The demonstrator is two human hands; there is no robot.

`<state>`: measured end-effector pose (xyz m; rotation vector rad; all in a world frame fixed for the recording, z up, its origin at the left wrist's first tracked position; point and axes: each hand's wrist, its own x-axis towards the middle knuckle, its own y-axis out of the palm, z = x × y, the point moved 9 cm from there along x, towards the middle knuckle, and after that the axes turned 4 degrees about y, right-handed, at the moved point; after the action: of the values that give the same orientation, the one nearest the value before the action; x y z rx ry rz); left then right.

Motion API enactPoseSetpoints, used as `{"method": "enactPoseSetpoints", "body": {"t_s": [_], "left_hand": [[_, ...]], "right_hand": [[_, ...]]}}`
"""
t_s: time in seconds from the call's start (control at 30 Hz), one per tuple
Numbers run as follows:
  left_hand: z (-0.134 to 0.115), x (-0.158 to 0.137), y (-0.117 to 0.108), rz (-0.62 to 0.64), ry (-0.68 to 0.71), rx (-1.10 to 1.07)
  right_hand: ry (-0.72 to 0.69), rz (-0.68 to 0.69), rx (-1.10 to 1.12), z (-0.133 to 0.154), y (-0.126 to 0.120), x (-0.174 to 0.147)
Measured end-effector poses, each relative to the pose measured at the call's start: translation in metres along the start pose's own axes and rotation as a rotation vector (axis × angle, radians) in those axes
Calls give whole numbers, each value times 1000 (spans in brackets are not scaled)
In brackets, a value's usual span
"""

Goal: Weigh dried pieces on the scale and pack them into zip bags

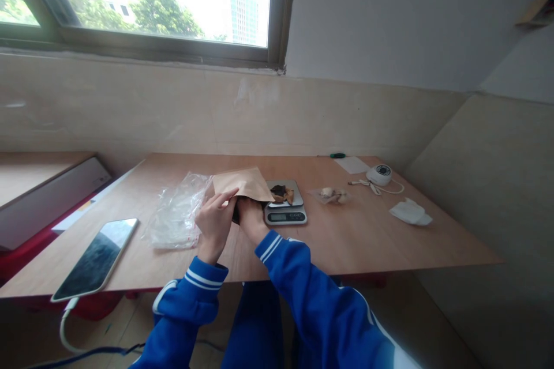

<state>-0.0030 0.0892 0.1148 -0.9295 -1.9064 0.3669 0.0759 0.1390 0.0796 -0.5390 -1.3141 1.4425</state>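
Note:
A brown paper bag (242, 180) is tilted over the table, its mouth facing me. My left hand (216, 213) is closed on the bag's left edge, thumb along the top. My right hand (251, 216) reaches into the mouth up to about the wrist, so its fingers are hidden. Just right of the bag stands a white kitchen scale (286, 217) with a small display. Dark and brown dried pieces (283, 194) lie on its plate, partly behind the bag's corner.
Clear plastic bags (175, 216) lie left of the paper bag, and a phone (96, 258) with a cable lies nearer the left edge. To the right are a small plastic packet (331, 195), a white corded device (379, 174), a crumpled tissue (410, 212) and a green-handled screwdriver (337, 155).

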Motion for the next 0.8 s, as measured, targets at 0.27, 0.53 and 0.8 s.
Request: {"method": "enactPoseSetpoints", "body": {"t_s": [0.27,0.53,0.8], "left_hand": [[0,8,-6,-55,23,-51],[2,13,-12,-68,-26,-71],[1,12,-7,-44,-38,-41]], "right_hand": [[-1,-167,14,3,-56,-58],[139,-624,306,-114,-125,-94],[142,-286,-73,-206,-63,-33]]}}
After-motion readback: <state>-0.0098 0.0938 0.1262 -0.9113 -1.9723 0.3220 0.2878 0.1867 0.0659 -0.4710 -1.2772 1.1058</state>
